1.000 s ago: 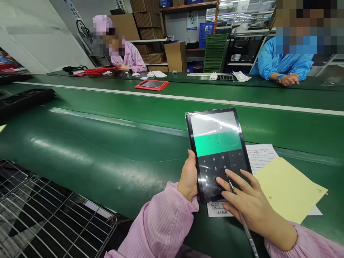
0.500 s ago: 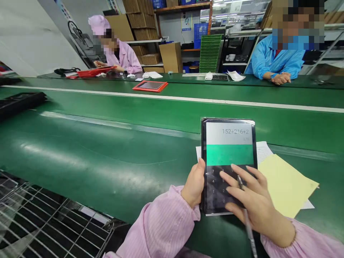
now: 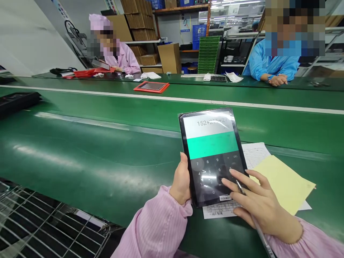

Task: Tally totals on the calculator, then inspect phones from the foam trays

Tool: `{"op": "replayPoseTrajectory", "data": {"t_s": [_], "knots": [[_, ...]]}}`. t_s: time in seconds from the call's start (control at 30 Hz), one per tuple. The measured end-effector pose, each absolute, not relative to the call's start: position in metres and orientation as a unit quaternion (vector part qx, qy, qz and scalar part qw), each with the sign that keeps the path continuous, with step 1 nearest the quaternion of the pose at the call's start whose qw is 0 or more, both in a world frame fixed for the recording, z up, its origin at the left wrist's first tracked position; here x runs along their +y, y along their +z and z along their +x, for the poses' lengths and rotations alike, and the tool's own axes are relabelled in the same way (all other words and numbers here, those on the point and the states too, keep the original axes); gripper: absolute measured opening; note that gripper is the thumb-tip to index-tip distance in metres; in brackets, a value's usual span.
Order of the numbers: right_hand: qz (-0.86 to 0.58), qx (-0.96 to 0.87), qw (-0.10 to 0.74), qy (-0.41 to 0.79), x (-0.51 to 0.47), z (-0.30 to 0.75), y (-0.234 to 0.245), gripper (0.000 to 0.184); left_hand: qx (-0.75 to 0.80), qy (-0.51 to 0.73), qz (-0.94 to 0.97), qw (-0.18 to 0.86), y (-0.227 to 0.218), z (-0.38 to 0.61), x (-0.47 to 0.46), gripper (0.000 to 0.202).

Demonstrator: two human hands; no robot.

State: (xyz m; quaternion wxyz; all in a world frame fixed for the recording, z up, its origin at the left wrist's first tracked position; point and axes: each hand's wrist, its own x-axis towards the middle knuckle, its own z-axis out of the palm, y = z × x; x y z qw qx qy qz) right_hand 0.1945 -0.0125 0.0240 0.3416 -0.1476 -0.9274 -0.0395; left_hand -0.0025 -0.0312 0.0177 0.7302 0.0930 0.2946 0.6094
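Note:
A black tablet [image 3: 212, 147] with a calculator on its screen tilts to the left above the green belt. My left hand [image 3: 182, 181] grips its left edge, thumb along the side. Over the lower right of the keypad hovers my right hand [image 3: 260, 200], its fingers curved around a pen [image 3: 240, 187] that runs between them. Whether a fingertip touches the glass I cannot tell. The top line reads 152+216+27, partly lost in glare. Under the tablet lies a printed sheet [image 3: 219, 210], with a yellow sheet [image 3: 285, 182] on top of papers at the right.
A wire rack [image 3: 51, 225] stands at the lower left, beside the green conveyor belt [image 3: 94, 150]. A black device [image 3: 18, 102] lies at the far left. Across the belt sit a tablet in a red frame [image 3: 152, 86] and two people, one in pink [image 3: 126, 57], one in blue [image 3: 259, 59].
The tablet has shifted left and tilted, uncovering more of the printed sheet. A 7 has joined the number line. My right hand has moved off the keypad's middle to its lower right.

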Motion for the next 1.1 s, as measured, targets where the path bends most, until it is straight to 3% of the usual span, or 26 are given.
{"op": "replayPoseTrajectory", "data": {"t_s": [0.13,0.43,0.8,1.1], "knots": [[-0.179,-0.903,0.387,-0.058,-0.009,0.21,0.02,0.027,0.3,0.615,0.081,0.725,0.02,-0.004,-0.031,0.07],[-0.101,-0.932,0.336,-0.094,-0.005,0.212,0.032,0.04,0.311,0.607,0.069,0.728,0.017,-0.015,-0.031,0.077],[-0.109,-0.909,0.391,-0.098,-0.006,0.216,0.013,0.034,0.271,0.615,0.109,0.732,0.01,-0.017,-0.031,0.081],[-0.118,-0.912,0.37,-0.128,0.0,0.208,0.029,0.023,0.343,0.605,0.019,0.719,0.022,-0.016,-0.024,0.077]]}}
